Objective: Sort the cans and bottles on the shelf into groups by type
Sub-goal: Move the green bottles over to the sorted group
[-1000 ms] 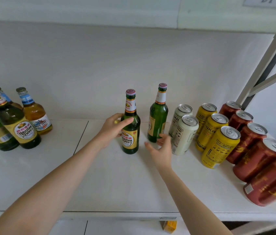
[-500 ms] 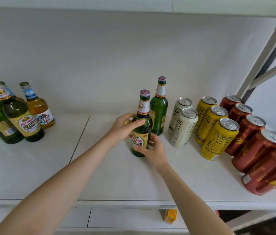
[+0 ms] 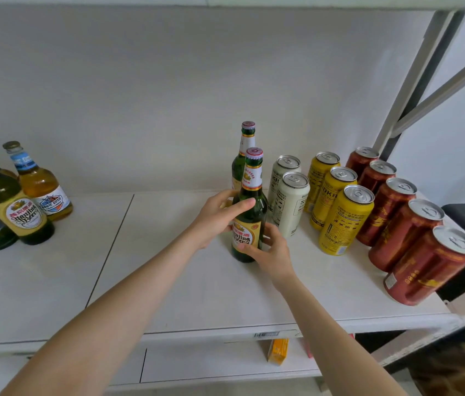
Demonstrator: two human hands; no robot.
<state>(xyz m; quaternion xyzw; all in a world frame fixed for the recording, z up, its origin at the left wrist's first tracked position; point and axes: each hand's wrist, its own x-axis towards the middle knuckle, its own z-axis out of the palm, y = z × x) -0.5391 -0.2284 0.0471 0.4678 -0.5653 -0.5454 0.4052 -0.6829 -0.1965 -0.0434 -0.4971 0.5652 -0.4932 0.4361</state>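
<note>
A green beer bottle (image 3: pixel 249 212) with a gold label stands upright mid-shelf. My left hand (image 3: pixel 216 217) wraps its shoulder from the left. My right hand (image 3: pixel 271 251) cups its lower body from the right. Directly behind it stands a second green bottle (image 3: pixel 243 155), partly hidden. To the right stand two white cans (image 3: pixel 291 201), three yellow cans (image 3: pixel 339 212) and several red cans (image 3: pixel 408 227) in rows. At the far left stands a group of green bottles (image 3: pixel 11 212) and an amber bottle (image 3: pixel 41 185).
The white shelf (image 3: pixel 154 281) has a seam left of centre and bare surface between the bottle groups. A grey upright and brace (image 3: pixel 414 75) rise at the right. An orange box (image 3: pixel 278 350) sits on the level below.
The held green bottle has slid right to stand in front of the other green bottle. My right hand came in from beside the white cans and closed on its lower body.
</note>
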